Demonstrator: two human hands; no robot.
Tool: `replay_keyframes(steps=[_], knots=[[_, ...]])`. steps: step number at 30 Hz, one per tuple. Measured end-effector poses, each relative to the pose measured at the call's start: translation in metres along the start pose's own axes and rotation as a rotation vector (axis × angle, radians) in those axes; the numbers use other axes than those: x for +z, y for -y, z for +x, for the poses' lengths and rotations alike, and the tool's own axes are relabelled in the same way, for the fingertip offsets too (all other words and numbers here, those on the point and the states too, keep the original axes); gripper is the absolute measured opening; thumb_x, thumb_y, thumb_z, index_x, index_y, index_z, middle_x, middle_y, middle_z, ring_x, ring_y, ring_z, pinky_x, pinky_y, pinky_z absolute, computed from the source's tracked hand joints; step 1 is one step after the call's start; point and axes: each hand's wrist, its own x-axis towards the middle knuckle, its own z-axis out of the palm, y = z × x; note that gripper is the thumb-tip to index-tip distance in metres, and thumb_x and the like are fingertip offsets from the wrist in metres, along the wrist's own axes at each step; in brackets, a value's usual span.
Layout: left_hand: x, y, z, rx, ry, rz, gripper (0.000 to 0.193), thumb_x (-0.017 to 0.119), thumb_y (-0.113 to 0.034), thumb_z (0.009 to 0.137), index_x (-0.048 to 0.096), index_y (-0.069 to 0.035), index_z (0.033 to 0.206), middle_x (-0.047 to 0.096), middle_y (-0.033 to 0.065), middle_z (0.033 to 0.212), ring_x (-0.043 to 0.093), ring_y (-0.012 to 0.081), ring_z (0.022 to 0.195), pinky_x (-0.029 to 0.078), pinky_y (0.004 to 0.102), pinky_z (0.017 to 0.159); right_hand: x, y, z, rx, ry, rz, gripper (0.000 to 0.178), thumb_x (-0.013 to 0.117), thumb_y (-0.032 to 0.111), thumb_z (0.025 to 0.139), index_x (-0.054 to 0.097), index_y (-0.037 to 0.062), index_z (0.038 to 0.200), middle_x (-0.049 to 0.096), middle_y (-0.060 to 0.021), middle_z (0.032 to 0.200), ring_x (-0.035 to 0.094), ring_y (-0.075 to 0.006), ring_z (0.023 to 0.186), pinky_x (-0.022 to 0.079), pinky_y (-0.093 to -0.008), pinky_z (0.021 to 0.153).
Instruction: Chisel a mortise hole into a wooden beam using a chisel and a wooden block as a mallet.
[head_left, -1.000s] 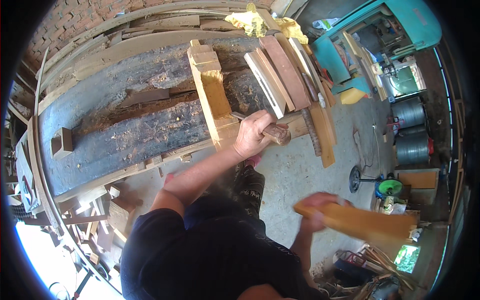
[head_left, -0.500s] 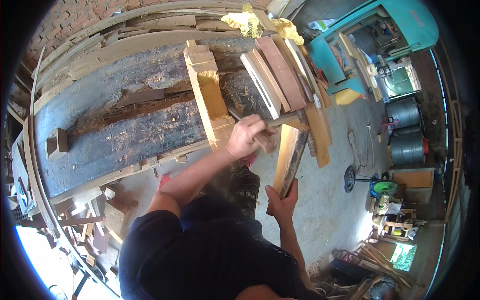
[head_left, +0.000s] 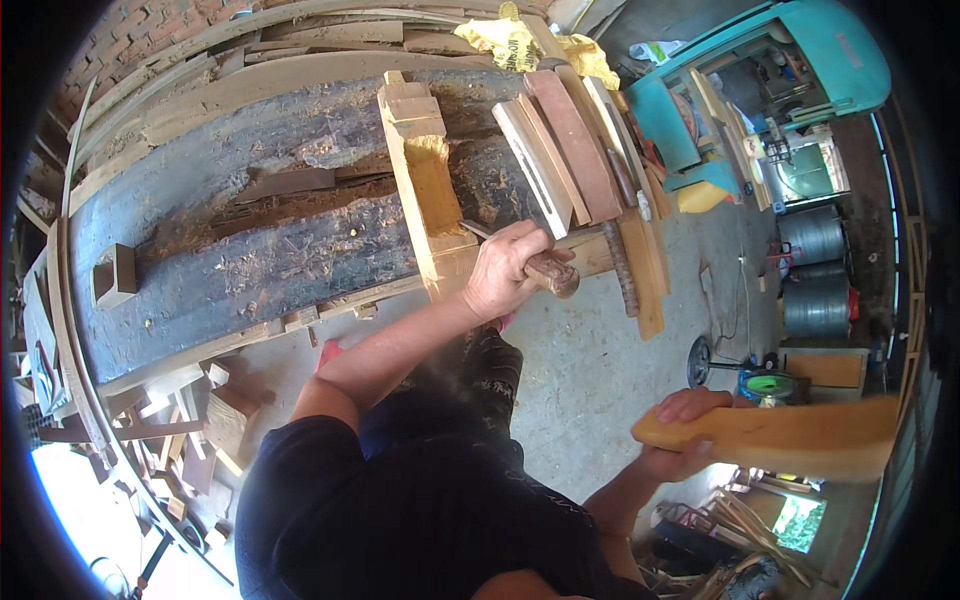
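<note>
My left hand (head_left: 505, 268) is closed round the wooden handle of a chisel (head_left: 552, 273). Its metal blade shows past my fingers, with its tip at the near end of a hollow cut in a pale wooden block (head_left: 435, 200). That block lies across the dark, worn workbench (head_left: 290, 245). Out to the right, my right hand (head_left: 685, 430) grips the narrow end of a wooden mallet (head_left: 800, 437), a thick flat-sided billet. The mallet is raised off to the side, well apart from the chisel, and its far end is slightly blurred.
Several boards and tools, among them a reddish plank (head_left: 578, 145), lie just right of the block. A small wooden box (head_left: 113, 277) sits on the bench's left end. Offcuts (head_left: 230, 425) are heaped at lower left. A teal machine (head_left: 665, 130) and a fan (head_left: 770, 383) stand to the right.
My right hand has swung the mallet from near the chisel out to the far right. My left hand still grips the chisel handle, now tilted a little differently.
</note>
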Motion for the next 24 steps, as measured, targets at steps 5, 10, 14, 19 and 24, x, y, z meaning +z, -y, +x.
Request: replay_keyframes(steps=[5,10,14,19,24], knots=[[-0.001,-0.004,0.005,0.003,-0.012,0.064,0.03,0.078,-0.011,0.068,0.049,-0.006,0.075,0.053,0.01,0.071,0.06,0.0303,0.07,0.048,0.0413,0.061,0.0,-0.051,-0.054,0.857,0.247,-0.47,0.053,0.074,0.015,0.074,0.044,0.0051,0.116,0.054,-0.0038,0.078,0.056,-0.0124,0.061,0.047,-0.026,0.052],[0.002,0.001,-0.004,0.016,0.009,0.063,0.033,0.08,-0.016,0.071,0.049,-0.006,0.074,0.051,0.0093,0.07,0.058,0.0305,0.067,0.046,0.042,0.059,0.006,-0.013,-0.028,0.462,-0.069,-0.26,0.045,0.074,0.018,0.077,0.047,0.0033,0.11,0.052,-0.0043,0.078,0.053,-0.0165,0.065,0.048,-0.0313,0.063],[0.012,-0.001,-0.012,0.088,0.004,0.117,0.03,0.079,-0.018,0.072,0.051,-0.007,0.074,0.049,0.008,0.068,0.055,0.0288,0.064,0.043,0.0405,0.057,-0.029,-0.067,-0.075,-0.055,0.188,-0.653,0.043,0.07,0.016,0.077,0.047,0.008,0.112,0.052,-0.0044,0.073,0.051,-0.0122,0.059,0.043,-0.0278,0.05],[0.004,0.026,-0.028,0.182,0.067,0.238,0.023,0.076,-0.021,0.074,0.056,-0.009,0.075,0.046,0.0067,0.068,0.052,0.0273,0.065,0.04,0.039,0.059,0.009,-0.042,-0.069,0.686,0.016,-0.404,0.047,0.072,0.006,0.076,0.043,0.006,0.113,0.053,-0.0047,0.074,0.052,-0.0093,0.059,0.044,-0.0238,0.05],[0.003,0.014,-0.024,0.244,0.01,0.182,0.026,0.08,-0.011,0.072,0.056,-0.007,0.081,0.048,0.0075,0.069,0.051,0.0271,0.062,0.039,0.0391,0.054,-0.002,-0.024,-0.047,0.225,0.026,-0.347,0.058,0.065,0.021,0.077,0.036,0.0031,0.123,0.053,-0.0095,0.072,0.051,-0.0166,0.055,0.046,-0.0282,0.053]])
